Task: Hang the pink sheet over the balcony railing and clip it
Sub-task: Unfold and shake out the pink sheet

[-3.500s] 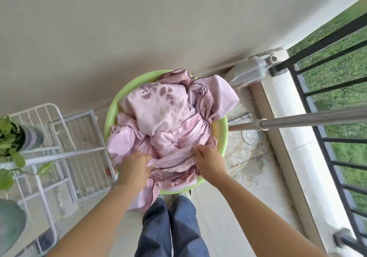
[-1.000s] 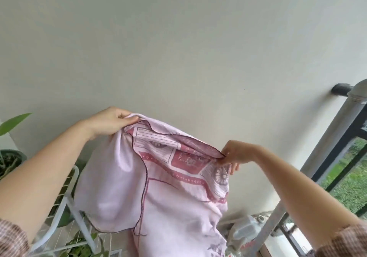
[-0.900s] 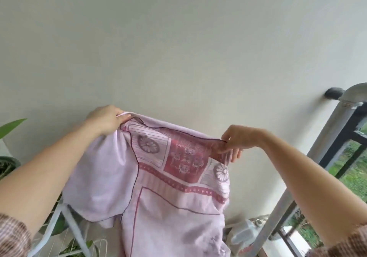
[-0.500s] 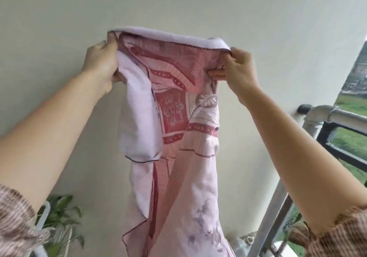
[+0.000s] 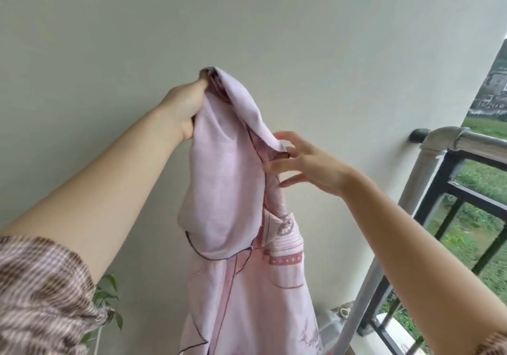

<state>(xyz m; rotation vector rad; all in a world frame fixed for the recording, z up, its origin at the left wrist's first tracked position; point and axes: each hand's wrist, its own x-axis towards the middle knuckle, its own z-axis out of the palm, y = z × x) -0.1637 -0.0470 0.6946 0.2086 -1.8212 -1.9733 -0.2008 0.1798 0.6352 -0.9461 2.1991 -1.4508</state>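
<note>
One pink sheet (image 5: 225,176) is held up beside one railing (image 5: 480,142), its bunched top gripped by the left hand (image 5: 186,107) and its hem touched by the spread, open-fingered right hand (image 5: 310,165).

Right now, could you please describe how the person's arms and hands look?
The left hand and right hand are bare, with no gloves, rings or watch showing, and so are the forearms. The left sleeve and right sleeve are loose brown-and-white checked fabric, gathered at the cuff.

Sheet (image 5: 225,184) hangs left of railing (image 5: 428,159).
</note>
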